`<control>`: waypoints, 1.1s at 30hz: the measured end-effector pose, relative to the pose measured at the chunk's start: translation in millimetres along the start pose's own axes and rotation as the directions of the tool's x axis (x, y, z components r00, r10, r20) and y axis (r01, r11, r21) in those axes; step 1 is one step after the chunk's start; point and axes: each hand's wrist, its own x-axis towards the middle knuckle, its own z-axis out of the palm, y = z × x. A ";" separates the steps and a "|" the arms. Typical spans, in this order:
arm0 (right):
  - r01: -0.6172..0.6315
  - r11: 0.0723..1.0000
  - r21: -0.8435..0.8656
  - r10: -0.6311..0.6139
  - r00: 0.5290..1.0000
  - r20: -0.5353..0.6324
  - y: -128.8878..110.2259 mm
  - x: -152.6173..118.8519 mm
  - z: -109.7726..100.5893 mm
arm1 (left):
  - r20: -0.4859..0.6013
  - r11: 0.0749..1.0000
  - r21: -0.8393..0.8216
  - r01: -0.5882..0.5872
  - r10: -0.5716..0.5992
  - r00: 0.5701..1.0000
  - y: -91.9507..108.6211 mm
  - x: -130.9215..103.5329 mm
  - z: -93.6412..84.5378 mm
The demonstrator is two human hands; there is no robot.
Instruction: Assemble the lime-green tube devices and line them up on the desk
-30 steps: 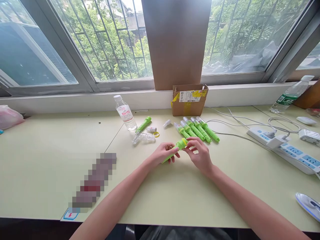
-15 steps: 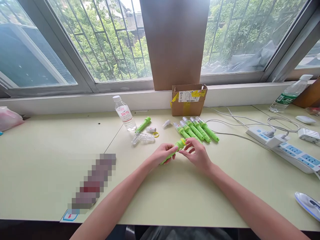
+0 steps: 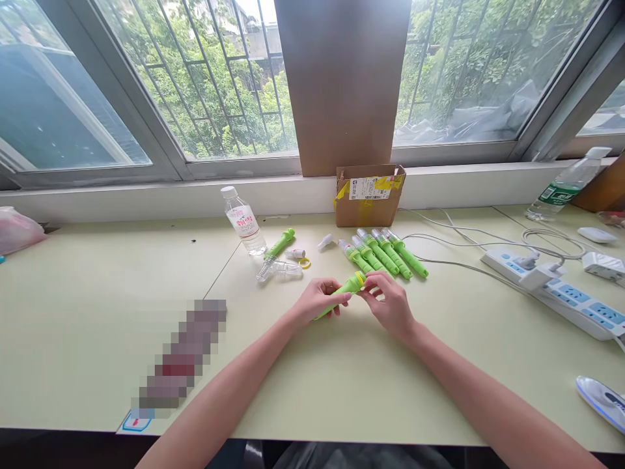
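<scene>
My left hand [image 3: 319, 300] is wrapped round a green tube [image 3: 347, 287] with a yellow ring [image 3: 360, 279] near its upper end. At that end, the fingers of my right hand [image 3: 388, 301] are pinched against the ring. Behind my hands, several green tubes with clear caps [image 3: 378, 252] lie side by side. To the left lie another green tube [image 3: 280, 243], clear plastic parts [image 3: 288, 270], a small white-and-clear piece [image 3: 295, 254], a loose yellow ring [image 3: 305, 263] and a whitish cap [image 3: 325, 241].
A water bottle [image 3: 245, 223] and an open cardboard box [image 3: 370, 198] stand near the window. On the right are a power strip [image 3: 561, 293], cables, a second bottle [image 3: 561, 185] and a white-blue device [image 3: 603, 402]. A blurred strip [image 3: 188, 355] lies front left.
My right fingers have shifted slightly up and right along the yellow ring. The green tube's ringed end has moved slightly right. My left hand still holds it.
</scene>
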 end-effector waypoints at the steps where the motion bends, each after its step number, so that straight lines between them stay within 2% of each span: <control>1: -0.005 1.000 0.001 0.005 1.000 0.004 0.2 0.0 -0.2 | 0.000 1.000 0.009 -0.005 0.005 1.000 0.3 -0.1 -0.3; 8: -0.080 0.996 -0.028 0.081 0.996 0.035 5.1 0.9 0.3 | 0.017 0.986 0.158 -0.059 0.056 0.998 -2.6 0.6 -0.7; 13: -0.124 0.992 -0.038 0.127 0.988 0.084 9.7 2.0 1.7 | 0.014 0.987 0.159 -0.031 0.029 0.999 -2.5 0.9 0.8; 19: -0.072 0.996 -0.050 0.074 0.996 0.052 6.5 -0.8 3.1 | -0.019 0.988 0.153 0.021 -0.018 1.000 -0.2 -0.5 0.2; 24: -0.034 0.998 -0.058 0.035 0.999 0.020 3.4 -0.9 3.0 | -0.045 0.994 0.113 0.010 -0.005 0.999 -3.6 0.0 0.5; 30: -0.023 0.998 -0.064 0.024 1.000 0.013 3.6 -0.7 2.9 | -0.026 0.998 0.062 0.008 -0.006 1.000 -2.7 -1.2 0.4; 33: -0.012 0.996 -0.092 0.016 0.999 0.039 3.5 -0.7 3.4 | 0.017 0.999 0.047 0.000 -0.001 1.000 -0.5 -2.4 0.1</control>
